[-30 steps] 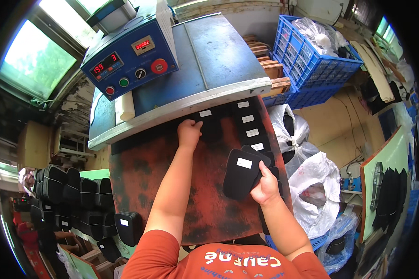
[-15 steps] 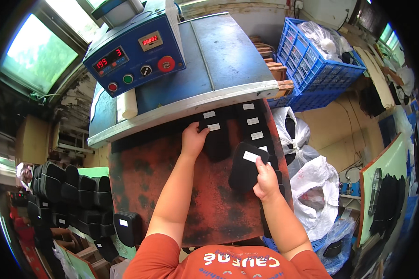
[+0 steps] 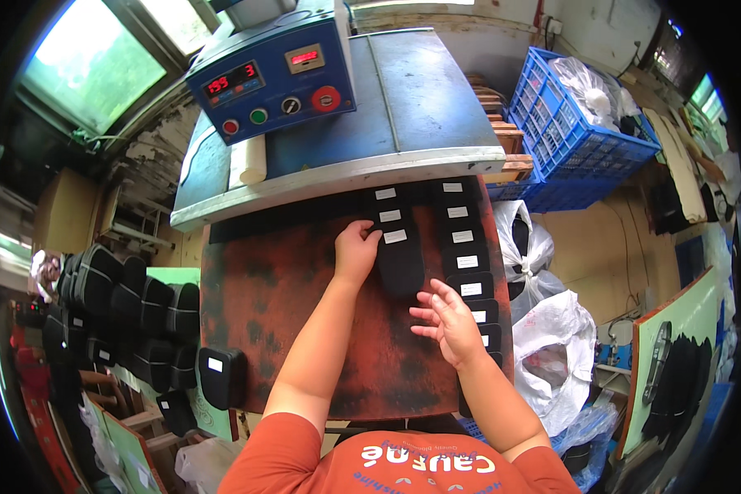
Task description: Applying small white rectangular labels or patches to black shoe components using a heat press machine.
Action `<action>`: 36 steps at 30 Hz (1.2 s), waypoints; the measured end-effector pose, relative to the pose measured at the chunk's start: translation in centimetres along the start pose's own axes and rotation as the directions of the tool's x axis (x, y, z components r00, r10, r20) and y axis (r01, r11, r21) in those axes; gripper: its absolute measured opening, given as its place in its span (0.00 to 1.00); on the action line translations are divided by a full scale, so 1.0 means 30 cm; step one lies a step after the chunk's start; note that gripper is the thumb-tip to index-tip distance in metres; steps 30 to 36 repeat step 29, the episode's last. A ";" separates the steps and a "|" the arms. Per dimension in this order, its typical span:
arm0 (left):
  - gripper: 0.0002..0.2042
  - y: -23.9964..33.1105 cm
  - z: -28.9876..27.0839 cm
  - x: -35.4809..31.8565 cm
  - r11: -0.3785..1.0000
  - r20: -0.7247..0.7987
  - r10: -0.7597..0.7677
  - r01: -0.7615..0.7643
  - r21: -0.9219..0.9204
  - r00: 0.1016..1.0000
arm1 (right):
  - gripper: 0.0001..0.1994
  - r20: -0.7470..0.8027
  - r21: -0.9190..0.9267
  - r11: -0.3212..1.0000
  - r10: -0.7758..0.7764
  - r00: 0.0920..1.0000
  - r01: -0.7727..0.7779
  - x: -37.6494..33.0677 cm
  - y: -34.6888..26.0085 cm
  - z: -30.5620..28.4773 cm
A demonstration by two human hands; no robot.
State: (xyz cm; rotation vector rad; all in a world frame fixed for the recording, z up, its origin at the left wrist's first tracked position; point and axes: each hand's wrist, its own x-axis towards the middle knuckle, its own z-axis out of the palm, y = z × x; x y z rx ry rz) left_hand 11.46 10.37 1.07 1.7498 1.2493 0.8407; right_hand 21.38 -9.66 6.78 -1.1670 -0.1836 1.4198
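Note:
My left hand (image 3: pixel 358 249) pinches the left edge of a black pad (image 3: pixel 402 267) with a white label. That pad is the nearest of a short overlapping column in front of the press. My right hand (image 3: pixel 453 325) is empty, its fingers spread above the red-brown work surface (image 3: pixel 305 329), just right of and nearer than the pad. Beside it, along the right edge, runs a longer column of overlapping labelled black pads (image 3: pixel 469 278). The far pads of both columns lie close to the front edge of the blue press (image 3: pixel 403 99).
A blue control box (image 3: pixel 272 82) with red displays and buttons stands on the press. Stacked black pads (image 3: pixel 156 317) lie on a green board at left, near one labelled pad stack (image 3: pixel 221 377). Blue crates (image 3: pixel 576 136) and white plastic bags (image 3: pixel 556 354) stand at right.
The pad from my right hand now lies at the near end of the short column, with my left fingers at its edge. My right hand has let go and opened. The view has shifted slightly.

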 end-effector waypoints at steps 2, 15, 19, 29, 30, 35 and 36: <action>0.16 -0.024 -0.005 -0.002 1.000 -0.065 0.029 -0.029 0.009 0.997 | 0.27 0.038 -0.009 0.999 0.034 0.999 -0.033 -0.024 0.039 -0.007; 0.16 -0.050 -0.790 -0.571 0.712 -0.497 0.265 0.180 0.679 0.826 | 0.14 0.329 -0.104 0.985 0.162 0.930 -0.135 -0.224 0.091 -0.041; 0.34 -0.193 -1.096 -0.742 0.708 -0.432 -0.495 0.638 0.302 0.754 | 0.12 0.340 -0.291 0.935 0.299 0.892 -0.202 -0.277 0.128 -0.048; 0.31 -0.224 -0.981 -0.727 0.936 -0.136 -0.332 0.343 0.072 0.934 | 0.10 0.385 -0.530 0.826 0.435 0.814 -0.191 -0.236 0.268 0.215; 0.31 -0.224 -0.981 -0.727 0.936 -0.136 -0.332 0.343 0.072 0.934 | 0.10 0.385 -0.530 0.826 0.435 0.814 -0.191 -0.236 0.268 0.215; 0.31 -0.224 -0.981 -0.727 0.936 -0.136 -0.332 0.343 0.072 0.934 | 0.10 0.385 -0.530 0.826 0.435 0.814 -0.191 -0.236 0.268 0.215; 0.31 -0.224 -0.981 -0.727 0.936 -0.136 -0.332 0.343 0.072 0.934 | 0.10 0.385 -0.530 0.826 0.435 0.814 -0.191 -0.236 0.268 0.215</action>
